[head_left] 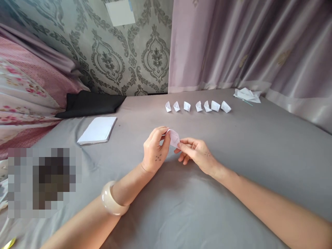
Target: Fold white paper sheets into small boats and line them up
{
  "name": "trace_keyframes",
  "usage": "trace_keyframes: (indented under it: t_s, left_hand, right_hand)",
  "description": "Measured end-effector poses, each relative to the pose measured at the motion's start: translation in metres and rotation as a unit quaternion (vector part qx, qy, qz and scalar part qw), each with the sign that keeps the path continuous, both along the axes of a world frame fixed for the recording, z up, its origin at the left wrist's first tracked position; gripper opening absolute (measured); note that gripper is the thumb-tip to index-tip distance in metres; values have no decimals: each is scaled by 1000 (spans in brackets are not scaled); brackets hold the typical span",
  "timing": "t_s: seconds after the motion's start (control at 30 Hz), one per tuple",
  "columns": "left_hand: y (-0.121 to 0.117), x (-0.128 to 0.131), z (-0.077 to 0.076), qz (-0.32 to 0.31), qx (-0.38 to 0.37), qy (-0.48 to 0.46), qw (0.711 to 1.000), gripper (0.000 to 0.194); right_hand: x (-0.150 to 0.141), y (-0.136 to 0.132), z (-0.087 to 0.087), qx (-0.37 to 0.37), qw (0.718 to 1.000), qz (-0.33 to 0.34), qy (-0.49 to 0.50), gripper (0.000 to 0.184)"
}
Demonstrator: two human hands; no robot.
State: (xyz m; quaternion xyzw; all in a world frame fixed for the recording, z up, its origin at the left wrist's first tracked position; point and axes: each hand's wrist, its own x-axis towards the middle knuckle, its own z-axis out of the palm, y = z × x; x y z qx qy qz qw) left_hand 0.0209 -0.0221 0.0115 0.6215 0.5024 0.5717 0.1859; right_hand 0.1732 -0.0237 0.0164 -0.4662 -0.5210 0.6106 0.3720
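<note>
Between my two hands a small folded piece of white paper (173, 138) is held up above the grey sheet. My left hand (156, 148), with a pale bangle (110, 199) on its forearm, pinches the paper's upper left edge between thumb and fingers. At the lower right corner, the thumb and index finger of my right hand (195, 152) close on the same piece; its other fingers curl loosely below. Beyond the hands stands a row of several small folded paper shapes (187, 106), pointed at their corners.
A stack of white paper (100, 129) lies to the left, with a black cloth (90, 103) behind it. Loose paper pieces (247, 94) and a thin greenish stick (247, 102) rest at the far right. Curtains (220, 45) and a patterned wall (129, 58) bound the back. A blurred patch covers the lower left.
</note>
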Motion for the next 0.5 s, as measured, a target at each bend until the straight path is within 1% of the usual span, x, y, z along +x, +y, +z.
trace_keyframes:
  t_s: [0.13, 0.23, 0.27, 0.3, 0.37, 0.4, 0.43, 0.47, 0.5]
  left_hand:
    - [1, 1, -2, -2, -11, -12, 1000, 12]
    - [4, 1, -3, 6, -18, -5, 1000, 11]
    - [5, 1, -4, 15, -28, -3, 999, 11]
    - [6, 0, -5, 24, -50, 7, 998, 10]
    - [9, -2, -6, 23, -110, 32, 993, 9]
    - [10, -3, -7, 17, -137, 40, 990, 9]
    - [11, -4, -7, 8, -157, 48, 986, 10]
    - [12, -5, -8, 0, -169, 55, 984, 13]
    - [13, -6, -8, -6, -173, 63, 983, 17]
  right_hand:
    - [-1, 3, -9, 56, 996, -38, -53, 23]
    - [1, 8, -11, 131, 979, -74, -135, 27]
    - [2, 10, -10, 166, 967, -78, -174, 26]
    - [3, 12, -9, 213, 949, -79, -220, 24]
    - [5, 16, -4, 298, 899, -83, -310, 21]
    - [5, 18, -2, 328, 874, -81, -349, 21]
    - [4, 19, 0, 345, 854, -80, -381, 22]
    - [2, 19, 1, 352, 840, -79, -405, 22]
    - [0, 19, 1, 351, 832, -81, -422, 23]
